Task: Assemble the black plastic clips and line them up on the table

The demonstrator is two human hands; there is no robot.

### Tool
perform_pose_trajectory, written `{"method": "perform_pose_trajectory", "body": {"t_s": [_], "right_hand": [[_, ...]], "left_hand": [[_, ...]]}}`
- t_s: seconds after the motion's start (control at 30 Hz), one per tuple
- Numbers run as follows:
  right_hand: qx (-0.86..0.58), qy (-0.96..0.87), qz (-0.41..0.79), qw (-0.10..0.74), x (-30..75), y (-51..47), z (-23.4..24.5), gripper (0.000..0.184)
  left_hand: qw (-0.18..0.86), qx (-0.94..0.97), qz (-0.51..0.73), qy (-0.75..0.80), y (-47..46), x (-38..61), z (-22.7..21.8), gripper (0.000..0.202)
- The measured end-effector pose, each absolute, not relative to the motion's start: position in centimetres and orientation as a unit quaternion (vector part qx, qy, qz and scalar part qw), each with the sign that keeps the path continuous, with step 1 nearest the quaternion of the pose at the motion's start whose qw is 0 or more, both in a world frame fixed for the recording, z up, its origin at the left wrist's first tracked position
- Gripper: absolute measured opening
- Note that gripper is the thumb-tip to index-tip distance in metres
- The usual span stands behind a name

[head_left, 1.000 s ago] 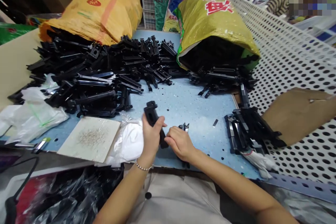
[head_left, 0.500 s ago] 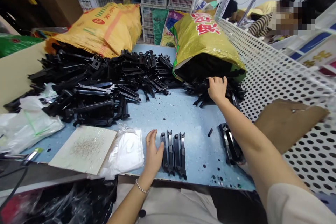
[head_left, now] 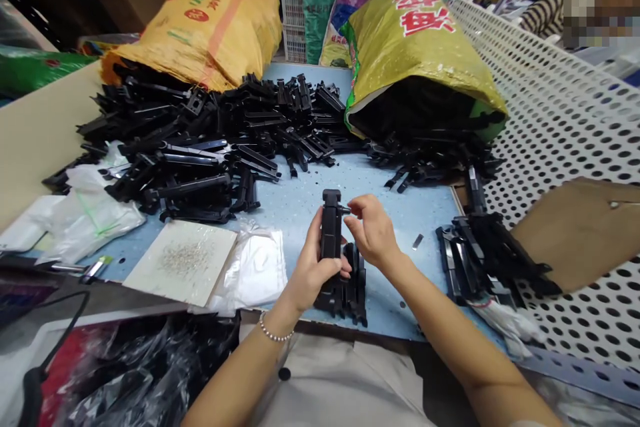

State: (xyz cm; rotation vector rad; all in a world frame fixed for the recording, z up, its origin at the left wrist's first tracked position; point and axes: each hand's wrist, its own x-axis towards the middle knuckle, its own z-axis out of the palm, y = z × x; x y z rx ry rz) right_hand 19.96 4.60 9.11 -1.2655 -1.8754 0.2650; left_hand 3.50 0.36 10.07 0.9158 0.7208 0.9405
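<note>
My left hand (head_left: pixel 317 267) is wrapped around a long black plastic part (head_left: pixel 331 223), held upright over the table's front. Close beside its upper end, my right hand (head_left: pixel 373 227) has thumb and forefinger brought together at a small shiny pin-like piece (head_left: pixel 345 210). Whether that piece is joined to the part I cannot tell. Under and just right of the held part lie more black plastic parts (head_left: pixel 357 287), set side by side and partly hidden by my left hand.
A heap of black parts (head_left: pixel 200 120) spills from an orange sack (head_left: pixel 210 33); more lie before a yellow-green sack (head_left: pixel 420 40). At left are a white board (head_left: pixel 183 260) and clear plastic bags (head_left: pixel 257 267). More parts (head_left: pixel 470 253) lie near the perforated white panel (head_left: pixel 590 140).
My right hand has come back from the pile by the yellow-green sack to the middle. My left hand has taken up a black plastic part. The view has shifted slightly.
</note>
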Motion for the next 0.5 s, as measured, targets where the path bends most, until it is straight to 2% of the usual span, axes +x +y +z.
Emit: {"method": "perform_pose_trajectory", "body": {"t_s": [0.07,0.13,0.23,0.3,0.37,0.43,0.5], "right_hand": [[-0.466,-0.782,0.047,0.412,20.2,5.9,8.8,0.042],[-0.464,-0.784,0.057,0.409,20.0,6.8,8.8,0.045],[-0.511,-0.747,0.182,0.383,19.4,6.3,9.1,0.045],[-0.489,-0.758,0.240,0.359,19.0,4.8,9.2,0.046],[-0.427,-0.813,0.209,0.337,18.6,2.6,9.1,0.045],[-0.379,-0.858,0.129,0.321,17.9,0.5,8.6,0.043],[-0.372,-0.874,0.078,0.301,17.3,-0.8,7.9,0.041]], "left_hand": [[0.761,0.383,0.421,0.312,-0.2,3.4,10.5,0.091],[0.764,0.367,0.421,0.323,-0.3,3.5,10.7,0.094],[0.748,0.320,0.462,0.354,0.3,3.3,10.6,0.088],[0.732,0.286,0.499,0.365,0.8,2.8,10.5,0.078],[0.720,0.271,0.518,0.373,1.3,2.2,10.5,0.069],[0.717,0.273,0.519,0.378,1.6,1.9,10.5,0.063],[0.705,0.285,0.521,0.388,1.6,1.7,10.1,0.062]]}}
